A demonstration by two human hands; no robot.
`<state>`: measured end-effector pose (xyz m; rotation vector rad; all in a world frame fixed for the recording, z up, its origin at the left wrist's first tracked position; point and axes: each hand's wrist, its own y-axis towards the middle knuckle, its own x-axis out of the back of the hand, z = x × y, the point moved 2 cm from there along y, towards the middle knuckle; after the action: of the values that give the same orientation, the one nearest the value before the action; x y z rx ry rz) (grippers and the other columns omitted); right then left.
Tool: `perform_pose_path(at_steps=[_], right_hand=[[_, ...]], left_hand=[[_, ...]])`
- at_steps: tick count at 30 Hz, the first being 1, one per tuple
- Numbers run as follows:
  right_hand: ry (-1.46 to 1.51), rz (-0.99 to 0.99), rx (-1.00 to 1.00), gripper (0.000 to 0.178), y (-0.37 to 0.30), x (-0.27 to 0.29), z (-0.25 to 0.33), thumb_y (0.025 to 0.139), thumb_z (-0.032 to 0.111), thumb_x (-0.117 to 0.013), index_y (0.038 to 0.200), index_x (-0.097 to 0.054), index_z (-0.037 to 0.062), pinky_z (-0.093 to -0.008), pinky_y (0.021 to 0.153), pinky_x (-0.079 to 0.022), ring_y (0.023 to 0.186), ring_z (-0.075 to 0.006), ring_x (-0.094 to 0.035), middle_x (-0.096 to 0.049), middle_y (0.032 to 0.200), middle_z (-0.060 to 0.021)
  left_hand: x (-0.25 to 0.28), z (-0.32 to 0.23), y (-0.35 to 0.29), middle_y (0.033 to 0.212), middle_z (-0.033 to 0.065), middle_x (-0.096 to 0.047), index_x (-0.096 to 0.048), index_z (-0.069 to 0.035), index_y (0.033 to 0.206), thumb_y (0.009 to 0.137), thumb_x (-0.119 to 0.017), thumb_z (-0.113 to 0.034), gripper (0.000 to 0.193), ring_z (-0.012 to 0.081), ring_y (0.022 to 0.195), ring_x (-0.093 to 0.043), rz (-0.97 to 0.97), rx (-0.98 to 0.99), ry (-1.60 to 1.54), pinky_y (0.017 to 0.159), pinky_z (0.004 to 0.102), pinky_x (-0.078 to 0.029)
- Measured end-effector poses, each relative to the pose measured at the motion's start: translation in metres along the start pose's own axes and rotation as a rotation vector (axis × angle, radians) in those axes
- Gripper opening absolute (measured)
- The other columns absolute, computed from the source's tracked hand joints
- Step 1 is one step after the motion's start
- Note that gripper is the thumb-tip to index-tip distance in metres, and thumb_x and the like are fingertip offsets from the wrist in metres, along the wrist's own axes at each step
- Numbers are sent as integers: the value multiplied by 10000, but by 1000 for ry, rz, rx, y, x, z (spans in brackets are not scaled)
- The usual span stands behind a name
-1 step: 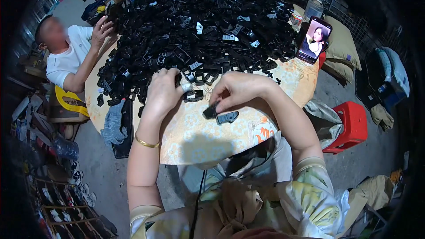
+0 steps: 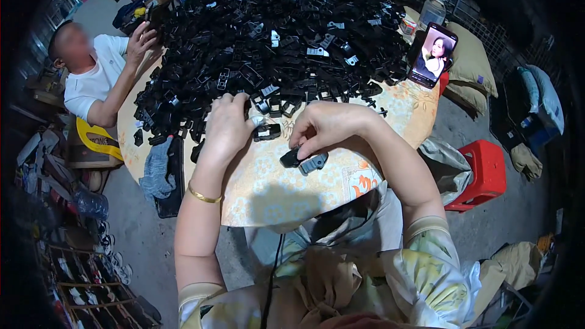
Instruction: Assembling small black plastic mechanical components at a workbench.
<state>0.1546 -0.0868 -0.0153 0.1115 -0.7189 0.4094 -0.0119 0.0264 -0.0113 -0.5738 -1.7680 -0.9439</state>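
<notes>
My right hand (image 2: 318, 129) pinches a small black plastic clip (image 2: 290, 158) between thumb and fingers, just above the patterned tablecloth. Right beside it, touching or nearly so, lies a dark grey ribbed plastic piece (image 2: 313, 164). At the near edge of a big heap of black plastic parts (image 2: 262, 42) rests my left hand (image 2: 226, 123), its thumb spread away from the fingers and a white wrap on the thumb tip. Its fingertips are partly hidden among the parts. A black rectangular frame piece (image 2: 267, 132) lies between my two hands.
A phone (image 2: 434, 55) stands propped at the table's right, a clear bottle (image 2: 432, 9) behind it. At the left sits another person (image 2: 97, 76), one hand at the heap. A red stool (image 2: 481, 173) is at the right; a grey-blue cloth (image 2: 158, 170) hangs at the left edge.
The black clip and the grey piece beside it have turned slightly, and my right thumb has shifted a little. My left hand stays nearly still at the heap.
</notes>
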Motion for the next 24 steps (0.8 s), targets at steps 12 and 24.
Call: perform_pose_path(at_steps=[12, 24], right_hand=[[-723, -610, -50, 244, 15, -7, -6, 718, 217, -699, 888, -650, 49, -352, 720, -479, 879, -252, -549, -552, 907, -80], [-642, -811, -146, 157, 4, 5, -5, 704, 65, -583, 857, -612, 44, -408, 681, -486, 763, -335, -597, -629, 783, -153]], left_hand=[[-27, 4, 13, 886, 161, -549, -579, -47, 1028, 710, -580, 12, 323, 334, 860, -543, -115, -61, 61, 761, 409, -461], [-5, 20, 24, 921, 45, -598, -574, 21, 1118, 831, -543, 1, 289, 68, 738, -536, -126, 410, -1130, 683, 208, -465]])
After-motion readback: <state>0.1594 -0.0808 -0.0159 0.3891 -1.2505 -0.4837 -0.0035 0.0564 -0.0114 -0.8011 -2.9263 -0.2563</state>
